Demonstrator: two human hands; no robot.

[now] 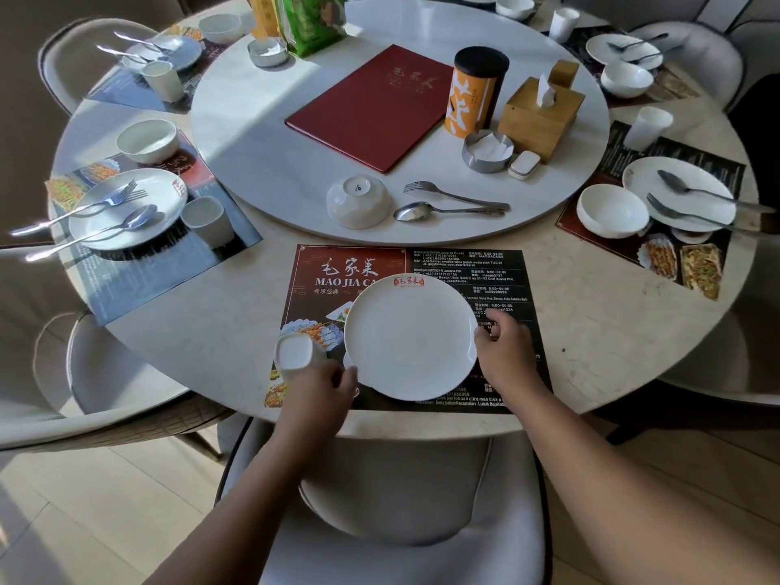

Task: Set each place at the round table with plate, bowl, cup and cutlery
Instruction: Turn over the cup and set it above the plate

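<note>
A white plate [411,337] with a red logo lies on the dark placemat [485,268] at the near place. My right hand [502,348] grips the plate's right rim. My left hand [320,384] holds a white cup [294,352], tilted with its mouth toward me, at the plate's left edge. On the turntable's near edge stand an upside-down white bowl [358,201], a fork [451,195] and a spoon [443,211].
The white turntable [261,154] carries a red menu [371,107], an orange canister [475,90], a wooden tissue box [542,114] and a metal ashtray [487,152]. Set places lie left [126,204] and right [675,200]. A grey chair [401,521] stands below me.
</note>
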